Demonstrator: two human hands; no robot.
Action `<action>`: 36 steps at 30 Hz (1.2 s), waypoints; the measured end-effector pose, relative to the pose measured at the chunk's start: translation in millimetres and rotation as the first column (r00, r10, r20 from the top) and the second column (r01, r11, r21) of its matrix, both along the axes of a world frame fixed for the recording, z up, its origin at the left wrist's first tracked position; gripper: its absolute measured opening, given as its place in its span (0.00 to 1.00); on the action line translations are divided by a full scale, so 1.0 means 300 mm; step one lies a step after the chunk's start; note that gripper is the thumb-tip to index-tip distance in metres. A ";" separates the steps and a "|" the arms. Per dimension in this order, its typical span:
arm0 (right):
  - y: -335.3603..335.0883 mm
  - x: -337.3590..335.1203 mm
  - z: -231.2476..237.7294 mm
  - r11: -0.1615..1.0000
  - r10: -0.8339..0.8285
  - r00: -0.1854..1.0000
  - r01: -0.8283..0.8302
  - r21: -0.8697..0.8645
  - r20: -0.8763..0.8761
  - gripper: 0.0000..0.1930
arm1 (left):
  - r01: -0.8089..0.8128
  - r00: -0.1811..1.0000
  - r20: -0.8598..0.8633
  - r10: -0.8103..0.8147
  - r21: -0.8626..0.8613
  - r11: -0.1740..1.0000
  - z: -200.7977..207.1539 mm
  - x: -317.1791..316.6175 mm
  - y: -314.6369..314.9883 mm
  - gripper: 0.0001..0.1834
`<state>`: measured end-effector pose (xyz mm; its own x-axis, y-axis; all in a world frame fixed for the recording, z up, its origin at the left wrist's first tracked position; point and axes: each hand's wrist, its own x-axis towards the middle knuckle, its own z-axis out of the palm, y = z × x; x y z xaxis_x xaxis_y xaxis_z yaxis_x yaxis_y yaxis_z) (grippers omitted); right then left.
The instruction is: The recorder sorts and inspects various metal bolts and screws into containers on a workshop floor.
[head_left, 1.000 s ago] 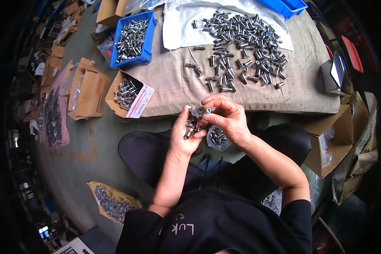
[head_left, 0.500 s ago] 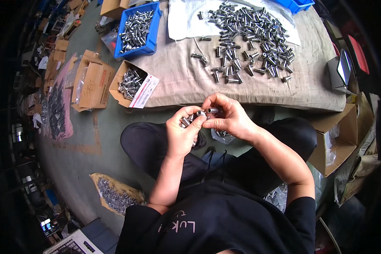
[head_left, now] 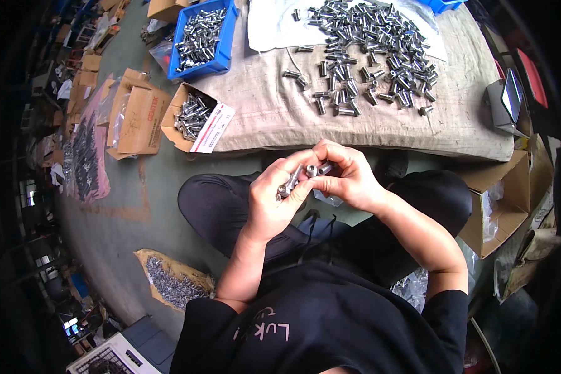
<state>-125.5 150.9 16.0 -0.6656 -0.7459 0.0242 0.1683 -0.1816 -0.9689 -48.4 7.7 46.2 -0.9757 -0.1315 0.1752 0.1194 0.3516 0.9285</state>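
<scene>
My left hand is closed around a few short shiny metal sleeves, their hollow ends showing beside the thumb. Between the two hands, a sleeve stands with its round open end up, at the tips of my left thumb and right fingers. My right hand is closed too, and another metal sleeve pokes out between its thumb and forefinger. Both hands meet above my crossed legs, just in front of the cloth-covered table. The palms are hidden.
A loose heap of metal sleeves lies on the table, partly over a white sheet. At the left stand a blue bin and an open carton, both holding metal parts. An open cardboard box sits at the right.
The hands have drawn closer together, the left moving slightly right. The sleeve between them has turned so its open end faces up. My view has shifted a little.
</scene>
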 end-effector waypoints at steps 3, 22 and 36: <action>-0.003 0.017 -0.024 0.990 0.092 0.923 -0.047 -0.130 0.373 0.10 | -0.025 0.994 0.111 -0.015 0.345 0.938 -0.017 0.015 -0.015 0.21; -0.015 0.023 -0.013 0.990 0.054 0.858 0.021 -0.140 0.511 0.07 | -0.018 0.955 0.218 -0.203 0.722 0.691 -0.085 0.010 -0.037 0.22; -0.003 0.015 0.007 0.993 -0.037 0.920 0.077 -0.087 0.390 0.06 | -0.121 0.936 0.352 -0.021 0.376 0.919 -0.082 0.012 -0.013 0.17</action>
